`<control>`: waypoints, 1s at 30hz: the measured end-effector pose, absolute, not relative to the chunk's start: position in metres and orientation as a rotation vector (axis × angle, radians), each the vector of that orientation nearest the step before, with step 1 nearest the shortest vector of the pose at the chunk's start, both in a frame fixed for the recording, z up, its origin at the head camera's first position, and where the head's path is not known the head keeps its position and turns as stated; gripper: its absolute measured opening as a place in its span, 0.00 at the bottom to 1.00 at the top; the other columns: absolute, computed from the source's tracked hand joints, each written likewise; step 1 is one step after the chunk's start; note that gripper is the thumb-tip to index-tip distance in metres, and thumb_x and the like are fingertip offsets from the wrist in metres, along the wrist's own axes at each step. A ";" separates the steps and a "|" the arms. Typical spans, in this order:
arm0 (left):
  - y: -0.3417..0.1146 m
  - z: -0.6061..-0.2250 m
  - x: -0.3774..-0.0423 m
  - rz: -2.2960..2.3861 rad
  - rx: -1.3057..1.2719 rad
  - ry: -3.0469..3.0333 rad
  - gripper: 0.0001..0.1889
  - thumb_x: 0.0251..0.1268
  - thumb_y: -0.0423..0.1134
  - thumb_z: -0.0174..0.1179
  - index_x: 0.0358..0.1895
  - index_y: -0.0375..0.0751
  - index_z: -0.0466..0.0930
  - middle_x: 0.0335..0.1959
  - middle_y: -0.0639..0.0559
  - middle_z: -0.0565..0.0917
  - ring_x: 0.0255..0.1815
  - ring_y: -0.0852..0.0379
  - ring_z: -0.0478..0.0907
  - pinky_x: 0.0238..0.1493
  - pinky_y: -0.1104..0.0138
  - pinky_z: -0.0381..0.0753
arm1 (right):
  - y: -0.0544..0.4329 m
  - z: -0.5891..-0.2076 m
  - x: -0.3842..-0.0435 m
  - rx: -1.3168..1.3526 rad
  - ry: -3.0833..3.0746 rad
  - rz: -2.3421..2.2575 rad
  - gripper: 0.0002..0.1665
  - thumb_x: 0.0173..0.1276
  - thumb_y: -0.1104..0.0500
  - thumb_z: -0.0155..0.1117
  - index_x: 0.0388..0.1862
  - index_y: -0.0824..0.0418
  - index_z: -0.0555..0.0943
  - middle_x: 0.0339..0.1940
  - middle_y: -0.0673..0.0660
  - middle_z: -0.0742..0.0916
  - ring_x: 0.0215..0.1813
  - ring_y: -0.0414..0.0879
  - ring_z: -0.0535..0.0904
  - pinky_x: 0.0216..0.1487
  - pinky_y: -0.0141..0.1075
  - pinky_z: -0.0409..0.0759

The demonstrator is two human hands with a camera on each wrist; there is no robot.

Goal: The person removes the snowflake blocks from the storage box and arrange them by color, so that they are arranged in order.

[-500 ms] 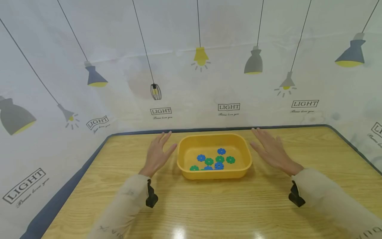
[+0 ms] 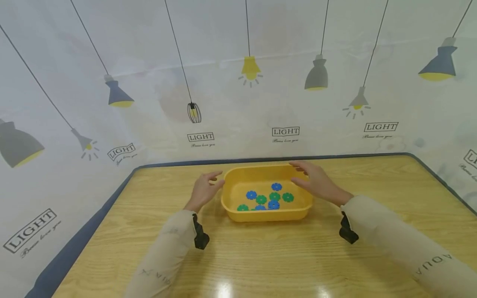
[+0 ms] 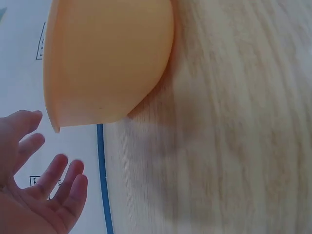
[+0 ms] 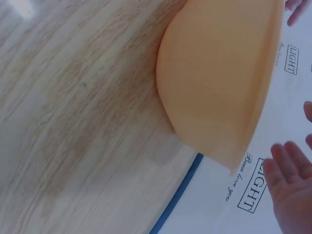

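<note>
A yellow plastic basin (image 2: 249, 216) sits on the wooden table with several flower-shaped plastic discs inside, some blue (image 2: 276, 187) and some green (image 2: 288, 197). Just off the basin's left end is my left hand (image 2: 204, 189), its fingers loosely bent and nothing in them. In the left wrist view a gap shows between those fingers (image 3: 74, 200) and the basin wall. My right hand (image 2: 316, 180) hovers over the basin's right rim with relaxed fingers, holding nothing. From the right wrist the same hand (image 4: 292, 190) appears apart from the basin's outer wall.
The wooden table (image 2: 253, 256) extends around the basin, with a dark blue edge (image 2: 179, 164) along its back and sides. Behind it rises a pale wall covering (image 2: 238, 107) printed with lamps and lettering. Each wrist carries a black strapped device (image 2: 201, 238).
My right hand has moved left, from beside the basin to above its right rim. The left hand has shifted slightly right and nearer me, its fingers bending more. The discs have stayed put.
</note>
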State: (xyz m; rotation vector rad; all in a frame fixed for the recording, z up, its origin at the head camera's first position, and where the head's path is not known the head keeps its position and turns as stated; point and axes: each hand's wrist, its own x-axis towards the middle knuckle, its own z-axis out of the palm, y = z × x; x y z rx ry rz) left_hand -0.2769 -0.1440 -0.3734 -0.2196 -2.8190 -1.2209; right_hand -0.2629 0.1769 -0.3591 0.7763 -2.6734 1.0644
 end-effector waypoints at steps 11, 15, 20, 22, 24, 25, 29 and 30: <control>-0.142 -0.376 -0.288 -1.503 -0.067 -2.833 0.19 0.59 0.37 0.56 0.55 0.38 0.73 0.42 0.37 0.76 0.32 0.51 0.79 0.29 0.65 0.82 | 0.157 -0.369 -0.276 0.839 -2.717 1.074 0.20 0.60 0.66 0.59 0.52 0.72 0.72 0.45 0.67 0.80 0.40 0.55 0.78 0.42 0.44 0.79; -0.140 -0.377 -0.288 -1.656 -0.027 -2.803 0.20 0.59 0.35 0.56 0.56 0.38 0.72 0.42 0.38 0.73 0.34 0.50 0.79 0.30 0.65 0.82 | 0.157 -0.371 -0.281 0.793 -2.769 1.092 0.20 0.61 0.65 0.58 0.52 0.72 0.72 0.45 0.68 0.79 0.42 0.56 0.77 0.45 0.45 0.78; -0.140 -0.377 -0.288 -1.757 0.005 -2.770 0.20 0.59 0.34 0.56 0.56 0.38 0.71 0.41 0.38 0.72 0.36 0.46 0.79 0.30 0.66 0.82 | 0.154 -0.370 -0.285 0.654 -2.870 1.238 0.22 0.63 0.63 0.56 0.54 0.73 0.69 0.47 0.68 0.78 0.46 0.57 0.75 0.46 0.44 0.77; -0.140 -0.377 -0.288 -1.782 0.012 -2.755 0.20 0.59 0.33 0.56 0.56 0.38 0.71 0.40 0.39 0.73 0.36 0.45 0.79 0.31 0.66 0.82 | 0.152 -0.370 -0.286 0.560 -2.913 1.318 0.23 0.64 0.63 0.55 0.56 0.73 0.68 0.48 0.68 0.77 0.47 0.57 0.75 0.44 0.42 0.78; -0.140 -0.377 -0.288 -1.802 0.012 -2.740 0.20 0.59 0.33 0.56 0.56 0.37 0.71 0.40 0.39 0.73 0.36 0.43 0.79 0.31 0.65 0.82 | 0.149 -0.371 -0.287 0.455 -2.958 1.398 0.24 0.64 0.62 0.55 0.57 0.72 0.67 0.49 0.68 0.76 0.47 0.56 0.74 0.43 0.40 0.79; -0.141 -0.377 -0.288 -1.810 0.013 -2.735 0.20 0.59 0.32 0.56 0.56 0.37 0.71 0.39 0.39 0.73 0.36 0.42 0.79 0.31 0.65 0.82 | 0.148 -0.371 -0.288 0.405 -2.973 1.444 0.24 0.64 0.62 0.55 0.57 0.72 0.67 0.49 0.68 0.75 0.47 0.56 0.74 0.44 0.40 0.79; -0.141 -0.377 -0.289 -1.815 0.005 -2.725 0.20 0.59 0.31 0.56 0.56 0.35 0.71 0.39 0.39 0.72 0.36 0.42 0.79 0.31 0.64 0.82 | 0.146 -0.376 -0.291 0.320 -3.020 1.523 0.25 0.62 0.60 0.58 0.56 0.72 0.68 0.50 0.68 0.75 0.50 0.56 0.73 0.46 0.41 0.78; -0.140 -0.377 -0.289 -1.810 0.004 -2.725 0.20 0.59 0.31 0.56 0.56 0.35 0.72 0.38 0.39 0.73 0.35 0.42 0.79 0.30 0.65 0.82 | 0.146 -0.376 -0.292 0.318 -3.029 1.534 0.26 0.62 0.60 0.58 0.55 0.72 0.68 0.50 0.68 0.75 0.50 0.56 0.73 0.46 0.41 0.78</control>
